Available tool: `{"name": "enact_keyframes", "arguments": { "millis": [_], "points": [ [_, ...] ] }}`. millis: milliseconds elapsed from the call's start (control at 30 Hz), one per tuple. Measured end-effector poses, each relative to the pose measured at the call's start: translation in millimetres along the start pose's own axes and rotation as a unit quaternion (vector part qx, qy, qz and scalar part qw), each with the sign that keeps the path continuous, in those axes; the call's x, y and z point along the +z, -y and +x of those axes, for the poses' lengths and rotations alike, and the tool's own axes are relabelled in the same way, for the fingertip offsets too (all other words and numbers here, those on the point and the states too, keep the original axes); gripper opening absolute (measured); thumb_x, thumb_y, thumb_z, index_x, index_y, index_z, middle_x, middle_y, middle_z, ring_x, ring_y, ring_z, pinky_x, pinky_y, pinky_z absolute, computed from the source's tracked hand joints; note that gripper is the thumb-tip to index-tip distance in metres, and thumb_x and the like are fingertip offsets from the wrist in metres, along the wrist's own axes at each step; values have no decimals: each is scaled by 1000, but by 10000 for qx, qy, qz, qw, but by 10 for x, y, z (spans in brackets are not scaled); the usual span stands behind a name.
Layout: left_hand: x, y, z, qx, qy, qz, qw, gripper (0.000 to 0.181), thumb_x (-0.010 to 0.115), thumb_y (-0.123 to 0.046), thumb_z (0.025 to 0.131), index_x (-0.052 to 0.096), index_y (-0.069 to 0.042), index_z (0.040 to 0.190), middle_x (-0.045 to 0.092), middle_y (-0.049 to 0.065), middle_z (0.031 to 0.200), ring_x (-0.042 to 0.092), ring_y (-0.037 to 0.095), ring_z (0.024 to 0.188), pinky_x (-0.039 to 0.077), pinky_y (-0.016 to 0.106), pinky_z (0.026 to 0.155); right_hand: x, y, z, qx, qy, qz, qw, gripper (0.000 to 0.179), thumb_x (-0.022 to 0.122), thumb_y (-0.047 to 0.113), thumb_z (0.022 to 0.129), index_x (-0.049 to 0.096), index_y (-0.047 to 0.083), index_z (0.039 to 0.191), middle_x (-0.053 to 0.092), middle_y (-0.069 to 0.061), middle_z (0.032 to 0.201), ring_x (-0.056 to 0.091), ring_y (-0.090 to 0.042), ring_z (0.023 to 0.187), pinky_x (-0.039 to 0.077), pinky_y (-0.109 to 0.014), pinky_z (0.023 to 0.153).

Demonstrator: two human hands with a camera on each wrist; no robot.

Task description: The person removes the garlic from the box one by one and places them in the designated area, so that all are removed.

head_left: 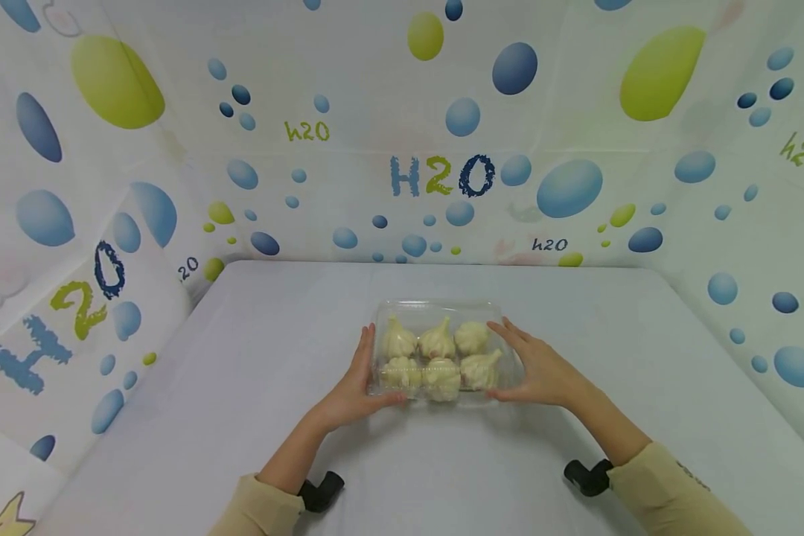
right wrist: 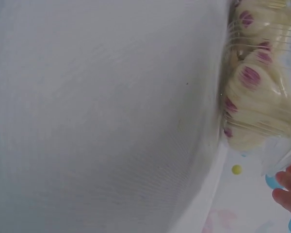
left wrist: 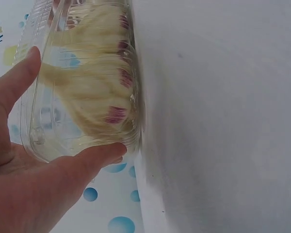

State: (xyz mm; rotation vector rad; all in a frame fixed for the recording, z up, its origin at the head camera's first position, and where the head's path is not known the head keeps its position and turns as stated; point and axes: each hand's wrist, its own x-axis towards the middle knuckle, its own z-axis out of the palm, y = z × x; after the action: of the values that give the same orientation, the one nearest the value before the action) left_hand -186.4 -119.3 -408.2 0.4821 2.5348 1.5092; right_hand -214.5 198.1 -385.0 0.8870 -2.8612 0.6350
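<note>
A clear plastic clamshell container (head_left: 442, 307) holding several pale garlic bulbs (head_left: 438, 339) in two rows is on the white table in the head view. My left hand (head_left: 355, 391) grips its left end, thumb along the front and fingers along the side. In the left wrist view, the thumb and a fingertip of the left hand (left wrist: 53, 179) press the clear wall. At the other end, my right hand (head_left: 539, 368) holds the container between thumb and fingers. Only a few fingertips of the right hand (right wrist: 290, 189) show in the right wrist view, close beside the plastic. Purple patches mark the garlic (right wrist: 252, 92).
A white cloth covers the table (head_left: 275, 320). Behind and beside it hangs a white curtain (head_left: 362, 82) printed with blue and green drops and H2O lettering. Black wrist cameras (head_left: 321, 491) sit at both beige sleeves (head_left: 261, 506).
</note>
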Motion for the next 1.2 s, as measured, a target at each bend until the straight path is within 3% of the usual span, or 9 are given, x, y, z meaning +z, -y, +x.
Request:
{"name": "enact_keyframes", "arguments": {
  "millis": [200,500,700,1200],
  "points": [
    [-1,-6,6,120,-99,84,9998,111,74,-27,78,-13,-16,146,-17,11,151,-12,29,137,7,54,105,25,-9,9,-116,-222,55,9997,94,73,52,68,31,10,142,30,-27,141,43,-44,117,39,-59,87],
    [11,-11,29,165,-311,-101,9993,104,71,-21,81,-9,-14,147,-12,13,151,-8,30,137,17,55,103,69,-25,34,-319,-590,309,9973,87,73,43,71,33,8,140,33,-28,139,45,-41,117,38,-56,90],
    [1,-5,56,178,-342,-284,9989,98,66,-18,84,-8,-15,147,-13,13,151,-7,30,137,19,54,103,90,-38,58,-560,-889,446,9935,80,73,37,73,36,3,136,40,-28,135,44,-41,118,39,-55,90],
    [3,35,125,366,-582,-477,9965,90,62,-9,85,-3,-12,147,-5,13,152,-1,32,137,15,52,105,65,-68,130,-663,-1350,458,9876,74,75,38,71,45,6,130,54,-17,126,54,-34,110,44,-50,86]
  ]
}}
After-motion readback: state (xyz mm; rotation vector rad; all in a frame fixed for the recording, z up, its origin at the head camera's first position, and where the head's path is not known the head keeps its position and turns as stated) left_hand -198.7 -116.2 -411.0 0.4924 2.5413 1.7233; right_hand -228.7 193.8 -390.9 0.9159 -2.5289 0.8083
